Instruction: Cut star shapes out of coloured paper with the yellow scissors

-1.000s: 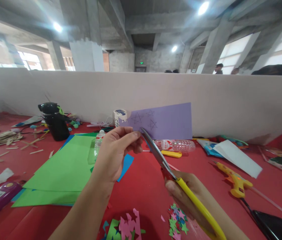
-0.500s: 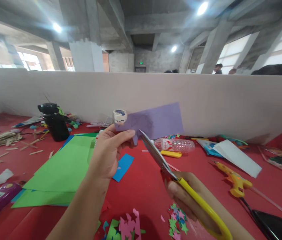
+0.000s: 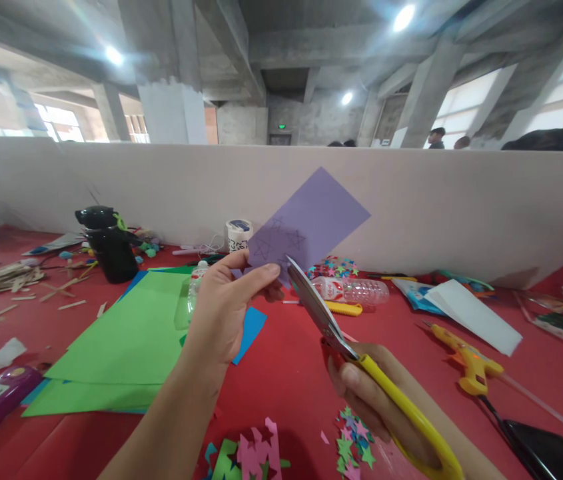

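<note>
Between thumb and fingers, my left hand (image 3: pixel 228 300) pinches the lower left corner of a purple sheet of paper (image 3: pixel 321 213). Several star outlines are drawn on the sheet near that corner. My right hand (image 3: pixel 368 383) grips yellow-handled scissors (image 3: pixel 406 413), whose blades look nearly closed and meet the paper's lower edge close to my left thumb. Below the hands lie a pile of small cut-out stars (image 3: pixel 354 443) and pink paper scraps with star-shaped gaps (image 3: pixel 260 450). A blue paper piece (image 3: pixel 251 333) is partly hidden behind my left hand.
Green sheets (image 3: pixel 116 347) lie at left, near a black bottle (image 3: pixel 111 247) and a purple power strip (image 3: pixel 4 403). Behind the scissors are a clear plastic bottle (image 3: pixel 356 291) and a yellow cutter (image 3: pixel 345 308). A yellow glue gun (image 3: pixel 471 360) rests at right. A white partition (image 3: pixel 436 207) stands behind.
The purple paper has turned counterclockwise in my left hand, its far end now higher, and the drawn stars show plainly. The scissors have shifted slightly right.
</note>
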A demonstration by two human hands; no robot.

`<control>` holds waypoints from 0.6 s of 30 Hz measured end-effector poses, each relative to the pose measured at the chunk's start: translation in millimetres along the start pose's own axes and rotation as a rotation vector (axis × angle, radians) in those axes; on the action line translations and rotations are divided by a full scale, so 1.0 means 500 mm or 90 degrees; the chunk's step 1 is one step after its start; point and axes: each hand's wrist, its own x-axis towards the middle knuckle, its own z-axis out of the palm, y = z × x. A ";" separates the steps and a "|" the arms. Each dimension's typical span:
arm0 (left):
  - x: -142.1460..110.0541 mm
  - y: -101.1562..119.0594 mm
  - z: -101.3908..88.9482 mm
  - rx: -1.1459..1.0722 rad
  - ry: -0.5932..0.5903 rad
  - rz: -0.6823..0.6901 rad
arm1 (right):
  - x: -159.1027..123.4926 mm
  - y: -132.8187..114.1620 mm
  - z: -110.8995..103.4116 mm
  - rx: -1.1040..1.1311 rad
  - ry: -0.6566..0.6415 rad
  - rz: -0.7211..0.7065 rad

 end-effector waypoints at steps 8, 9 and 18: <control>-0.005 -0.011 0.013 -0.026 0.038 0.014 | 0.000 0.005 0.026 -0.037 0.065 0.031; -0.005 -0.013 0.014 -0.033 0.039 0.017 | 0.001 0.004 0.029 -0.041 0.074 0.036; -0.003 -0.023 0.016 -0.072 0.044 0.024 | -0.001 0.009 0.047 -0.011 0.093 0.072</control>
